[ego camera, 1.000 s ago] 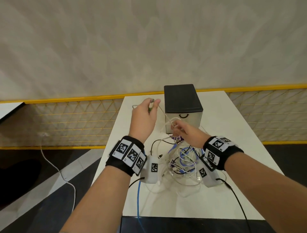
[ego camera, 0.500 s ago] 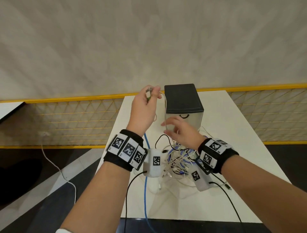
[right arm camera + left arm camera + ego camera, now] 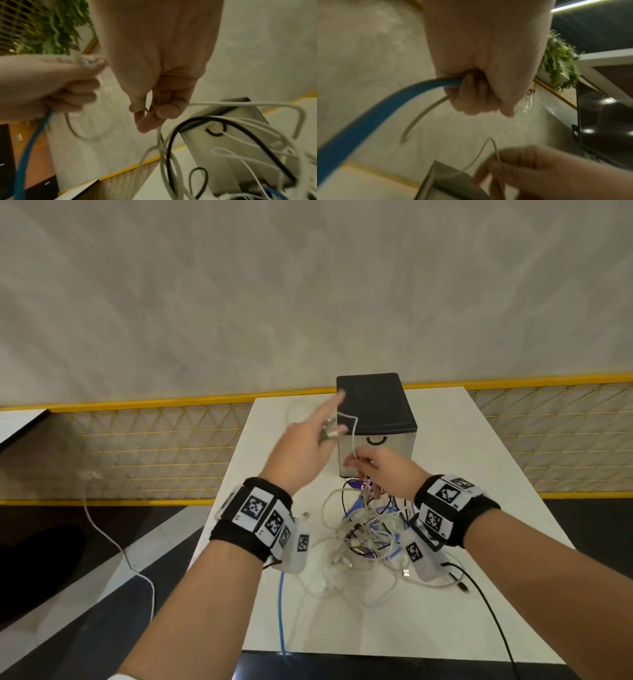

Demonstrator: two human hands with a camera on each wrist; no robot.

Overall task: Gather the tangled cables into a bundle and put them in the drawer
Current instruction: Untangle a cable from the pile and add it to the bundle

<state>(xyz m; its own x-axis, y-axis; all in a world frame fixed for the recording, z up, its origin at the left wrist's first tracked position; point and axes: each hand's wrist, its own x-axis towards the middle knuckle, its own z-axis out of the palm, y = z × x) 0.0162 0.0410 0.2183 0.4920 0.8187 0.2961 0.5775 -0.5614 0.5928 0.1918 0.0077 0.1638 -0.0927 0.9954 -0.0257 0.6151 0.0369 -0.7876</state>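
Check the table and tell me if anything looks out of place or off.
A blue cable gripped by the left hand hangs over the table's near edge. The drawer unit is shut while the cable tangle lies loose.

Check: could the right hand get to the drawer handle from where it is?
Probably, but not yet: the right hand sits just before the drawer handle, nothing between, yet its fingers pinch a white cable.

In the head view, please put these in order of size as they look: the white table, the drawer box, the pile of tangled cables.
Largest to smallest, as they look in the head view:
1. white table
2. pile of tangled cables
3. drawer box, though it stands farther from the camera, so 2 and 3 are unsure.
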